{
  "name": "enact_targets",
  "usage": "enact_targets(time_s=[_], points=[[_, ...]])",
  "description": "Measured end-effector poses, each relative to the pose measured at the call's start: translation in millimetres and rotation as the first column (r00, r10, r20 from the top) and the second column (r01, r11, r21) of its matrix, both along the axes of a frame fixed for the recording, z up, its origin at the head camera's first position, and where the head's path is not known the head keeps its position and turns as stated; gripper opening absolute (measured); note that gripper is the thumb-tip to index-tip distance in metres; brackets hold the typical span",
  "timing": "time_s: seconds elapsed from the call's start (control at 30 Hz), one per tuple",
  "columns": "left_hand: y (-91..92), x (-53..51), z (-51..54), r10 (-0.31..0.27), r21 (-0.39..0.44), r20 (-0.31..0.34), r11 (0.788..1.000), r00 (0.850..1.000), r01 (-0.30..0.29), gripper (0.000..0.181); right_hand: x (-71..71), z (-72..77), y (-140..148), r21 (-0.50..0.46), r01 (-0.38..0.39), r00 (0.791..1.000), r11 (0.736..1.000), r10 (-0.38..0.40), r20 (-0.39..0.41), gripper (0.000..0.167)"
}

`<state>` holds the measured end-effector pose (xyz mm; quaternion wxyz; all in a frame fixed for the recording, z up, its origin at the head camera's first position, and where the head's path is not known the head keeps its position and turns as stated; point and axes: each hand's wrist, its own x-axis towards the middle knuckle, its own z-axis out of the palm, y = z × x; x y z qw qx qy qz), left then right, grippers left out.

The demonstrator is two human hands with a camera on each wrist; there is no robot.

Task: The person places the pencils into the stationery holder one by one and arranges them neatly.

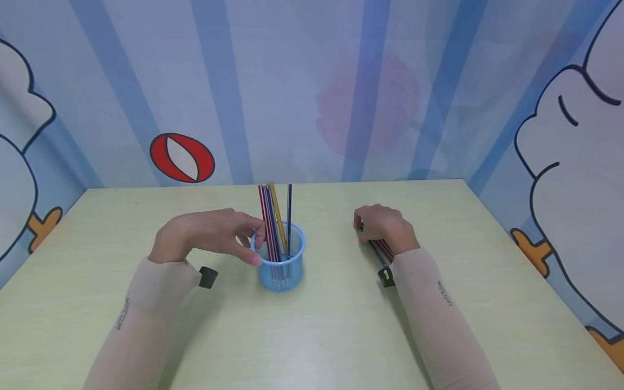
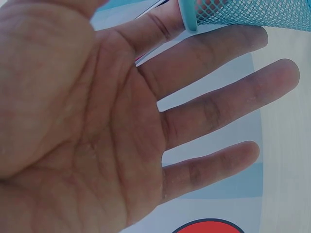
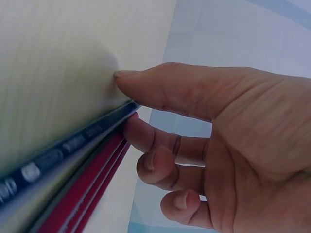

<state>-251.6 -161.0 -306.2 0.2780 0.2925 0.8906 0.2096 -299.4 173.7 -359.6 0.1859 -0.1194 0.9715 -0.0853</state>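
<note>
A blue mesh pencil cup (image 1: 281, 277) stands upright with several pencils (image 1: 268, 222) leaning in it, striped red, dark and yellow. At its left rim my left hand (image 1: 209, 230) holds the cup with thumb and forefinger; the other fingers (image 2: 228, 111) stretch out straight in the left wrist view. Farther right, my right hand (image 1: 382, 223) pinches the end of a dark blue pencil (image 3: 73, 145) between thumb and forefinger. Several red pencils (image 3: 87, 199) lie alongside it, their ends close to the curled fingers. The wrist partly hides these pencils in the head view.
Both hands work above a pale yellow-green table (image 1: 317, 336). A backdrop (image 1: 292, 108) with blue stripes and cartoon shapes rises behind its far edge. Small black devices (image 1: 208, 277) sit at both wrists.
</note>
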Motion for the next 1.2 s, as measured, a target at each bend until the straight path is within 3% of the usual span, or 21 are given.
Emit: enact_targets(time_s=[0.5, 0.9, 1.2], points=[[-0.7, 0.3, -0.3, -0.009, 0.004, -0.009, 1.0, 1.0, 0.009, 0.031, 4.1, -2.8, -10, 0.02, -0.04, 0.995, 0.999, 0.042, -0.086, 0.022], [-0.5, 0.3, 0.1, -0.001, -0.004, -0.01, 1.0, 1.0, 0.001, 0.031, -0.6, -9.1, -13, -0.009, -0.011, 0.994, 1.0, 0.01, -0.105, 0.023], [0.1, 1.1, 0.9, 0.01, -0.013, -0.008, 1.0, 1.0, -0.01, 0.031, -4.4, -11.6, -14, -0.014, -0.054, 0.994, 0.998, 0.053, -0.097, 0.028]])
